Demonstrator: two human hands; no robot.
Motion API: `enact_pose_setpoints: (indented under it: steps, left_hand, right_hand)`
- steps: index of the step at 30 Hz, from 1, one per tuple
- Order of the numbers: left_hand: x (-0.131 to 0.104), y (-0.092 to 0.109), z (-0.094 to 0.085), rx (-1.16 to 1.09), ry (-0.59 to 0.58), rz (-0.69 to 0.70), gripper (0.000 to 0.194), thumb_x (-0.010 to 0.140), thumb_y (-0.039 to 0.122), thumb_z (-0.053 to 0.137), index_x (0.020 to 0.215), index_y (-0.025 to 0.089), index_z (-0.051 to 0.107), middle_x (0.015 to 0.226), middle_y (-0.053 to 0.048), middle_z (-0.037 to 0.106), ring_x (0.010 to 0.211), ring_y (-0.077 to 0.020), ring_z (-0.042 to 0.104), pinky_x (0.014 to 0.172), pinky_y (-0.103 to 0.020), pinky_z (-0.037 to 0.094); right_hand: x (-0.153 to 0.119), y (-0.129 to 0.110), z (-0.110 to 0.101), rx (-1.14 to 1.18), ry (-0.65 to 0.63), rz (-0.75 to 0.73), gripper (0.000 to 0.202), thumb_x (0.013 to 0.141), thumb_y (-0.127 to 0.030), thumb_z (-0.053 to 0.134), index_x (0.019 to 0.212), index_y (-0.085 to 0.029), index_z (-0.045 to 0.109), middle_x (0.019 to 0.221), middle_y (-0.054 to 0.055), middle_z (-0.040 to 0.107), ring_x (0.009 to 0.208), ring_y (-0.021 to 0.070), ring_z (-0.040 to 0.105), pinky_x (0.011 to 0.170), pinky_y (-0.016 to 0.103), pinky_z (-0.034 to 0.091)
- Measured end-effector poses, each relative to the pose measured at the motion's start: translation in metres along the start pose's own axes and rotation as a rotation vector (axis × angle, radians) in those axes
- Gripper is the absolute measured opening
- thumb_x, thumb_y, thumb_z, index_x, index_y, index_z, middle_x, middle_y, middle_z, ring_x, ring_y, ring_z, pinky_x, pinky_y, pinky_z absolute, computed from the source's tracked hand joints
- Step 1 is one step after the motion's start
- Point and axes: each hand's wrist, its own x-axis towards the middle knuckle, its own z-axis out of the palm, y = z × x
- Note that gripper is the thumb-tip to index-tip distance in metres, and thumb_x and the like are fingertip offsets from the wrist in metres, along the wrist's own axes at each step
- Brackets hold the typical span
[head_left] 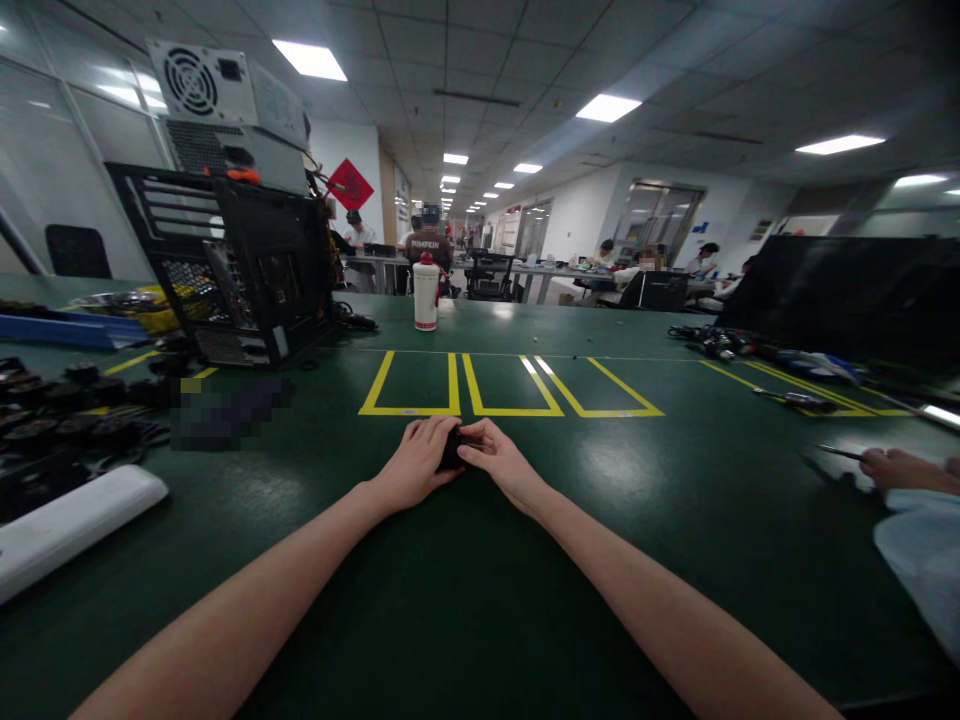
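Both hands meet in front of me on the green table (465,600), around a small black object (451,450). My left hand (420,462) is closed on its left side, fingers curled over the top. From the right, my right hand (501,460) grips it between thumb and fingers. Most of the black object is hidden by my fingers, so its exact kind cannot be made out. Just beyond my hands, yellow tape frames (517,411) are marked on the tabletop.
A computer case (281,275) stands at the left, near a heap of black parts (82,420) and a white bar (82,525). A bottle (426,297) stands at the back. Tools and cables (716,342) lie right. A co-worker's hand (907,470) holds a thin tool (838,452).
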Motion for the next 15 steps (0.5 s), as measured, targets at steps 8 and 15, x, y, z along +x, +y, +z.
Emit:
enact_pose_setpoints:
  steps: [8, 15]
  left_hand:
    - [-0.0007, 0.0008, -0.0016, 0.006, -0.006, 0.001, 0.056, 0.073, 0.023, 0.059, 0.119, 0.02, 0.028, 0.119, -0.009, 0.043, 0.111, -0.0248, 0.041, 0.094, -0.044, 0.029]
    - [-0.0006, 0.0001, -0.0021, -0.001, -0.012, -0.001, 0.056, 0.073, 0.024, 0.058, 0.12, 0.02, 0.028, 0.119, -0.009, 0.043, 0.111, -0.0249, 0.041, 0.095, -0.044, 0.029]
  right_hand:
    - [-0.0004, -0.0049, -0.0018, 0.037, -0.05, 0.064, 0.033, 0.064, -0.021, 0.066, 0.093, -0.021, 0.052, 0.1, 0.002, 0.054, 0.096, 0.0169, 0.052, 0.09, 0.038, 0.037]
    - [-0.0017, -0.0005, -0.0009, 0.038, -0.042, 0.02, 0.03, 0.064, -0.023, 0.067, 0.089, -0.023, 0.05, 0.099, 0.001, 0.054, 0.097, 0.0175, 0.052, 0.085, 0.036, 0.041]
